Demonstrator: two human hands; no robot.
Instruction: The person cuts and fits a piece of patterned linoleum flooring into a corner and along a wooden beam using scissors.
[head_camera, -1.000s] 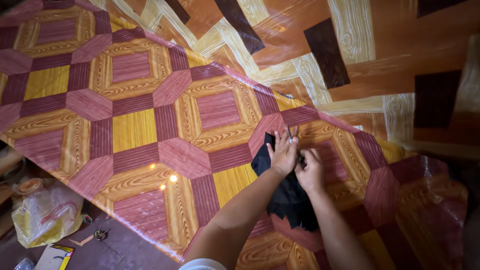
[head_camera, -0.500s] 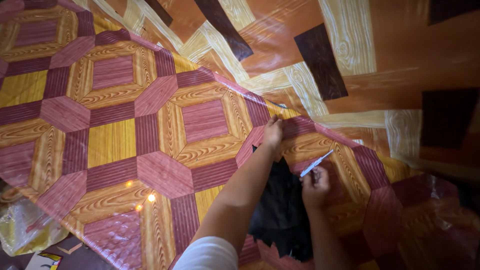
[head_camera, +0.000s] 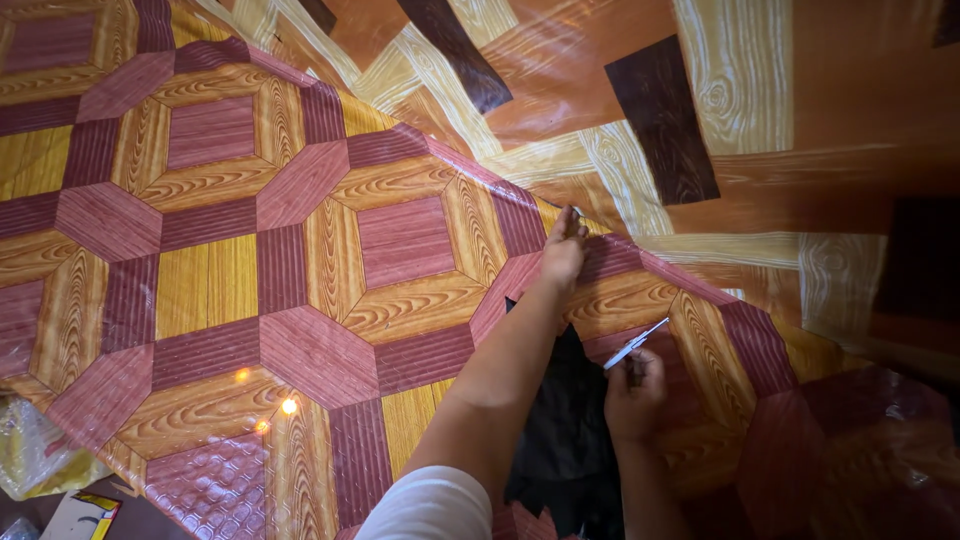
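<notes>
Left hand (head_camera: 563, 250) now farther up the patterned vinyl sheet (head_camera: 300, 250), flat; right hand (head_camera: 632, 395) gripping utility knife (head_camera: 634, 344) behind.

Home floor — overlapping patterned vinyl sheets (head_camera: 300, 270); plastic bag (head_camera: 35, 455) beside

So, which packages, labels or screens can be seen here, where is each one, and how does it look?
Plastic bag: far lower left, beside the patterned sheet's edge; crumpled, clear with yellow inside.
Small box or card: bottom left corner, below the bag; flat, white with yellow and red print.
No screens or signs in view.
</notes>
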